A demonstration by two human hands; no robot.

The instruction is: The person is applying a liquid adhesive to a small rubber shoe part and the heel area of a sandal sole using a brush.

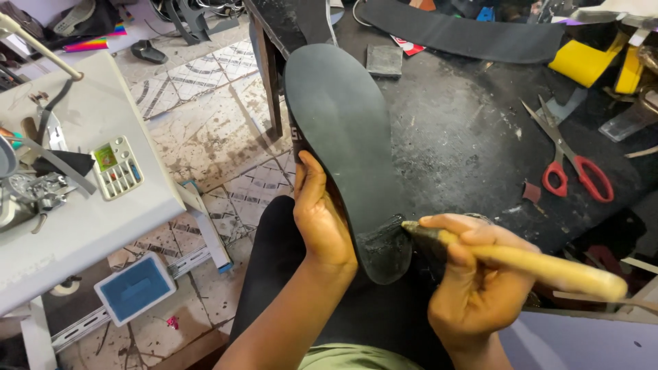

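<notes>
A dark, stained desk (466, 137) fills the upper right, and a white sewing-machine table (82, 212) is seen at the left above a patterned tile floor (205, 123). A long black shoe sole (343, 137) is held upright over the lap, its toe end pointing away and its heel end lowest, just in front of the desk's edge. The left hand (321, 219) is wrapped around the sole's left edge, its grip pressed onto the sole with the thumb on the face. The right hand (473, 281) is closed around a yellowish wooden-handled brush (521, 264), whose dark tip is touching the glossy patch at the sole's heel. Red-handled scissors (572, 161) lie on the desk, well apart from the hands. A blue tray (135, 288) rests on the floor; nothing can be made out inside it. A small white compartment box (116, 166) sits on the white table, its cells holding small items too tiny to identify.
</notes>
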